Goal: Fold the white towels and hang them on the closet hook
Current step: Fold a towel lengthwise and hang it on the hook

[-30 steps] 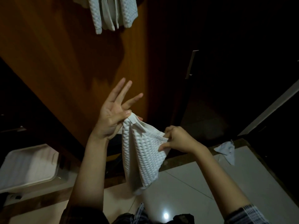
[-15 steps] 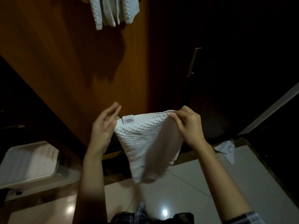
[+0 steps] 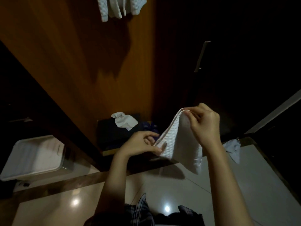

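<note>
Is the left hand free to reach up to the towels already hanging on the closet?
Probably not yet: the left hand pinches the lower edge of the white towel, which the right hand holds up. The hanging towels sit well above.

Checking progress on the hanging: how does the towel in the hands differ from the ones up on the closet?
The held towel is pinched by the left hand and right hand, low and slanted. The hung towels dangle untouched, high against the wooden panel. Both are white waffle-weave.
</note>
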Action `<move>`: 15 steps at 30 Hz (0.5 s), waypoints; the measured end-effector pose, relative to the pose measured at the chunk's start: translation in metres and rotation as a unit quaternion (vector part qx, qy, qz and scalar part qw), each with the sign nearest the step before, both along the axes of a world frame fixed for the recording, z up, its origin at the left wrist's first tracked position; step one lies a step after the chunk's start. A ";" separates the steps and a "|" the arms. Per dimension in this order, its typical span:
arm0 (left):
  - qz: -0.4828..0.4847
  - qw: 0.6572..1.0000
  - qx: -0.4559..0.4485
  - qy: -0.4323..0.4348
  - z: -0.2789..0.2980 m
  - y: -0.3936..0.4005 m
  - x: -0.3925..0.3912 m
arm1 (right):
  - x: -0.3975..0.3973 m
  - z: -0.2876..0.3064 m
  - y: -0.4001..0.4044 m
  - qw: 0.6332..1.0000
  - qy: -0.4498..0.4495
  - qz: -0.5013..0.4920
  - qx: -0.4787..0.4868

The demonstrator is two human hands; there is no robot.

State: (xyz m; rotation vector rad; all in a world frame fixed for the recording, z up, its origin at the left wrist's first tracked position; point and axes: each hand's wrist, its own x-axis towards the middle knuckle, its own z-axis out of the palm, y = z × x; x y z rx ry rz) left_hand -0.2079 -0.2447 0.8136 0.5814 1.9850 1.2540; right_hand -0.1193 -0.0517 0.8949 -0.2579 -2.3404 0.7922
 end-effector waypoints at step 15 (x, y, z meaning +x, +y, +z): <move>-0.030 0.986 -0.058 0.153 -0.017 0.061 0.037 | 0.011 -0.030 -0.006 0.992 -0.034 -0.072 -0.097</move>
